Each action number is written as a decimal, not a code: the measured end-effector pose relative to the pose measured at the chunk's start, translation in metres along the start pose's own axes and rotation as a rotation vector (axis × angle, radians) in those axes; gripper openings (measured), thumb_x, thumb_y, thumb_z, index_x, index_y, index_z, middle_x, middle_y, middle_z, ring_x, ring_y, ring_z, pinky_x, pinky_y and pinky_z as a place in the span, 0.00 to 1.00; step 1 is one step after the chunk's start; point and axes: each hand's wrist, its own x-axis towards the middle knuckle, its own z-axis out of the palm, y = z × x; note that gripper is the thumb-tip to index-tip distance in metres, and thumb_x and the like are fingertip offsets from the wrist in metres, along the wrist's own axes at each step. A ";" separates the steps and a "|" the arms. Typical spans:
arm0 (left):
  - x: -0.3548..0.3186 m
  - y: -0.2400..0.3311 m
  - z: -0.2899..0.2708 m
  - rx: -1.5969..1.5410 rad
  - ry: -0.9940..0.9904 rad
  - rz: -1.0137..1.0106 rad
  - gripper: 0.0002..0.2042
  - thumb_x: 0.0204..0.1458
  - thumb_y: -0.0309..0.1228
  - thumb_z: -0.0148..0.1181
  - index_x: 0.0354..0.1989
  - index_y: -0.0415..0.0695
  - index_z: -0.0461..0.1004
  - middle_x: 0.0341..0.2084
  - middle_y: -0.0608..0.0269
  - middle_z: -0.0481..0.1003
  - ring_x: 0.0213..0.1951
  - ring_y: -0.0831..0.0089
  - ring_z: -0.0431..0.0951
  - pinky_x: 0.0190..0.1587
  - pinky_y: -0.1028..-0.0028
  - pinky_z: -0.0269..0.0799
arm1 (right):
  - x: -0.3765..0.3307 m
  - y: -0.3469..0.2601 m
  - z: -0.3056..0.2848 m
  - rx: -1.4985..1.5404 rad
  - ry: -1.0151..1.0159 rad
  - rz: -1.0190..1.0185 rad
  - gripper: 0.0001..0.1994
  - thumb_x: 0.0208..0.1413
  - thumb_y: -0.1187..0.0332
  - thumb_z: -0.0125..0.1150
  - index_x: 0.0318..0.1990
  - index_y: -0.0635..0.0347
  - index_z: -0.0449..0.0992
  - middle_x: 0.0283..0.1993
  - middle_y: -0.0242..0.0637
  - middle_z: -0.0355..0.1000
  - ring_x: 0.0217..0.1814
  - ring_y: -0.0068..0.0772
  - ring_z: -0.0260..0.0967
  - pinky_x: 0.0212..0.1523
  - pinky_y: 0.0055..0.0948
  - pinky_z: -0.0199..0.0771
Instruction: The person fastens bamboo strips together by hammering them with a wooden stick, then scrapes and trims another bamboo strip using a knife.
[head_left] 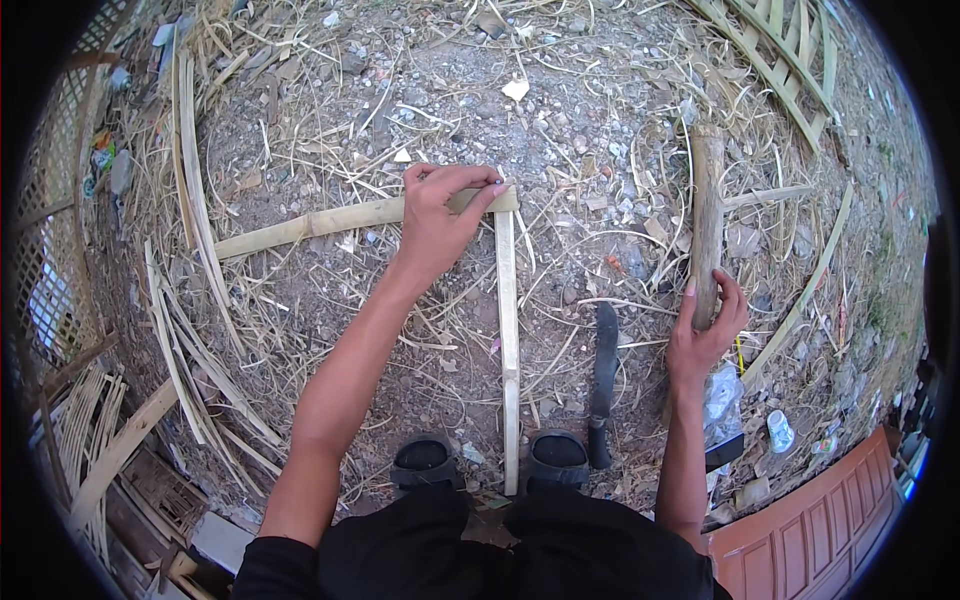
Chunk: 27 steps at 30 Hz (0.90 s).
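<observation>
two split bamboo slats are meeting in the upper middle of the frame, where the left hand [438, 215] is pressing down on them. the crosswise slat [330, 222] is lying flat on the ground and running from centre-left toward the middle; the lengthwise slat [508, 340] is running from that joint straight down the frame to end between the two sandalled feet [490, 460]. the left hand's fingers are curling over the crosswise slat right at its end, so they are closed on it where it is touching the top of the lengthwise one, apparently pinning the two at a rough right angle so neither slides on the loose dirt.

to the right of the lengthwise slat and near it, a dark long-bladed knife [603, 375] is lying on the ground, handle toward the person, seemingly laid within easy reach. further right, the right hand [705, 325] is wrapping around the lower end of a thick round wooden stick [707, 215] that is pointing up the frame; the hand is clamped on it, with the far end looking to be resting on the ground.

all around, the ground [560, 130] is bare earth and gravel strewn with dry bamboo shavings. woven lattice panels [60, 200] are standing at the left edge and more bamboo strips [780, 50] are lying in the upper right. a reddish panelled wooden door [810, 540] is showing in the lower right corner.
</observation>
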 end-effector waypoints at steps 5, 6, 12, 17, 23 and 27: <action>-0.001 -0.001 -0.001 0.012 0.004 0.022 0.06 0.52 0.32 0.71 0.37 0.47 0.84 0.33 0.69 0.84 0.38 0.77 0.78 0.56 0.68 0.55 | 0.000 -0.001 0.000 0.004 0.003 -0.002 0.19 0.58 0.71 0.65 0.56 0.64 0.72 0.57 0.48 0.67 0.63 0.50 0.59 0.63 0.47 0.59; -0.001 0.000 -0.001 0.011 0.003 0.022 0.06 0.52 0.32 0.71 0.37 0.47 0.84 0.33 0.69 0.84 0.38 0.77 0.78 0.56 0.68 0.55 | 0.000 0.000 0.000 0.004 0.003 -0.002 0.19 0.58 0.71 0.65 0.56 0.64 0.72 0.57 0.48 0.67 0.63 0.50 0.59 0.63 0.47 0.59; 0.000 0.001 -0.001 0.022 0.007 0.041 0.06 0.52 0.31 0.71 0.37 0.47 0.84 0.33 0.69 0.84 0.38 0.77 0.78 0.55 0.68 0.55 | 0.000 0.000 0.000 -0.007 0.009 -0.010 0.19 0.58 0.71 0.65 0.56 0.63 0.72 0.57 0.49 0.67 0.63 0.50 0.59 0.63 0.47 0.59; -0.001 -0.002 -0.001 0.060 0.033 0.136 0.06 0.53 0.30 0.70 0.38 0.47 0.84 0.34 0.68 0.85 0.37 0.77 0.79 0.55 0.68 0.56 | 0.000 0.001 0.001 -0.008 0.008 -0.008 0.19 0.58 0.71 0.64 0.56 0.63 0.72 0.57 0.49 0.67 0.62 0.51 0.59 0.63 0.47 0.59; -0.006 -0.005 -0.002 0.042 0.038 0.110 0.05 0.54 0.30 0.69 0.38 0.47 0.85 0.34 0.69 0.85 0.36 0.79 0.78 0.55 0.69 0.55 | 0.000 0.001 0.001 -0.016 0.012 -0.011 0.19 0.57 0.71 0.65 0.56 0.63 0.72 0.58 0.48 0.67 0.63 0.51 0.59 0.63 0.47 0.59; -0.004 -0.001 -0.002 0.042 0.033 0.057 0.05 0.54 0.31 0.69 0.38 0.48 0.85 0.34 0.69 0.85 0.35 0.79 0.78 0.56 0.69 0.54 | 0.000 0.002 0.002 -0.019 0.016 -0.007 0.19 0.57 0.71 0.65 0.56 0.63 0.72 0.57 0.49 0.67 0.63 0.51 0.59 0.63 0.47 0.59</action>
